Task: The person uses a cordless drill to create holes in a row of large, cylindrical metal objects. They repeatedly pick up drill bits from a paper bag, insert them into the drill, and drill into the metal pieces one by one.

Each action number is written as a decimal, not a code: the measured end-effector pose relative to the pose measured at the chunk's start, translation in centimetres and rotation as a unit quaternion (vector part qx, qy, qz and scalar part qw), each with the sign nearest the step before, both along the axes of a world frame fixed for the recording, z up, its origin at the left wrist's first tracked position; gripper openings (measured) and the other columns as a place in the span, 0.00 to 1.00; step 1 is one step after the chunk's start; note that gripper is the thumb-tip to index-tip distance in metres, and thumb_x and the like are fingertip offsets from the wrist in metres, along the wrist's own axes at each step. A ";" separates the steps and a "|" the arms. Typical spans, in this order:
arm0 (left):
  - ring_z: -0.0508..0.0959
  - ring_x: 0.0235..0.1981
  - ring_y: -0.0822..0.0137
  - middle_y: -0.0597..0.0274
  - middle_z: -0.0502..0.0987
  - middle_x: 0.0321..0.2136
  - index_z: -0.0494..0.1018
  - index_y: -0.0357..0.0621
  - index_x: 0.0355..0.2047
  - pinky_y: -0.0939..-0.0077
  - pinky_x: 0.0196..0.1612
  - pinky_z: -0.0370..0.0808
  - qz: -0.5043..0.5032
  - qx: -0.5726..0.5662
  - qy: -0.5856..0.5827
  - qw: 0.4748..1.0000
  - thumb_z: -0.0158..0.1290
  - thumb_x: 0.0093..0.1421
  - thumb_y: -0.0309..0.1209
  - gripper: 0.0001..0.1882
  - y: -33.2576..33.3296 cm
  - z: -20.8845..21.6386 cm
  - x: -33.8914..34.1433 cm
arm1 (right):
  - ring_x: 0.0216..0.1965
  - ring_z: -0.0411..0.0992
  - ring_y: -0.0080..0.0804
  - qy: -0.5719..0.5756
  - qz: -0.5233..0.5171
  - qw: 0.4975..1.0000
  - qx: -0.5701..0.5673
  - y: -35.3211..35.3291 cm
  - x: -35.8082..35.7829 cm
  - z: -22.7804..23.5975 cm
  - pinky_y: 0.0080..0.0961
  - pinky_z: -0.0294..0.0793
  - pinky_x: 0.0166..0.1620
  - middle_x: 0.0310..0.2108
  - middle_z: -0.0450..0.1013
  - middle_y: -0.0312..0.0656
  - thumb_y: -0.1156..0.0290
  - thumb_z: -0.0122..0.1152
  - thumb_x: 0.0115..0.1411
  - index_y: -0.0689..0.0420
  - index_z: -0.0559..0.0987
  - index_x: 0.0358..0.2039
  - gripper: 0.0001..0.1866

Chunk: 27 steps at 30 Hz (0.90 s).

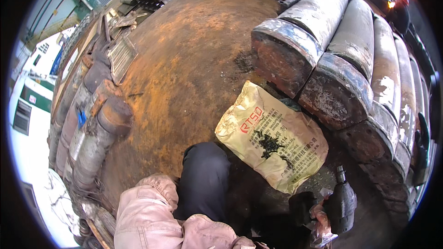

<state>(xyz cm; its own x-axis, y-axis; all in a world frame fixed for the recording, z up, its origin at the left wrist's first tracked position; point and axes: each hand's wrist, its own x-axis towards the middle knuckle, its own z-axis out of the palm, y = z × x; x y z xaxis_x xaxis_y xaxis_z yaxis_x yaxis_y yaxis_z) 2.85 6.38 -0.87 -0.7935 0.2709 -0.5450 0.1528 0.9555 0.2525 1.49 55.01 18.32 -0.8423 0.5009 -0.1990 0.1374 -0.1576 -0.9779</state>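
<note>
Near the lower right, the right hand (321,216) in a worn glove is wrapped around the grip of a dark power tool (342,203), just near of a yellow sack (272,138) lying on the rusty floor (184,64). Big steel bars (332,60) are stacked on the right behind the sack. The left hand is out of view past its pale sleeve (152,212).
</note>
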 end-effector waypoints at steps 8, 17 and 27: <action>0.80 0.47 0.53 0.51 0.81 0.42 0.81 0.47 0.43 0.65 0.49 0.76 -0.060 -0.009 -0.022 0.998 0.56 0.57 0.36 0.14 -2.1 -1.1 -5.7 | 0.26 0.65 0.26 -0.043 -0.053 0.998 -0.017 -2.2 -1.9 -1.2 0.23 0.65 0.34 0.28 0.67 0.37 0.71 0.60 0.54 0.64 0.67 0.54 0.27; 0.80 0.47 0.54 0.51 0.81 0.42 0.80 0.47 0.43 0.66 0.50 0.76 -0.139 0.011 -0.047 0.989 0.56 0.57 0.35 0.15 -5.6 -1.8 -10.4 | 0.28 0.67 0.27 -0.064 -0.075 0.994 -0.045 -8.3 -4.4 -0.6 0.24 0.67 0.35 0.31 0.69 0.38 0.71 0.60 0.55 0.65 0.66 0.56 0.28; 0.80 0.47 0.54 0.51 0.81 0.42 0.80 0.47 0.44 0.66 0.50 0.76 -0.270 0.060 -0.039 0.960 0.55 0.57 0.35 0.15 -11.3 -3.6 -13.2 | 0.29 0.70 0.28 0.006 -0.099 0.993 -0.059 -20.6 -1.0 4.3 0.26 0.70 0.37 0.34 0.71 0.40 0.71 0.60 0.56 0.65 0.65 0.57 0.29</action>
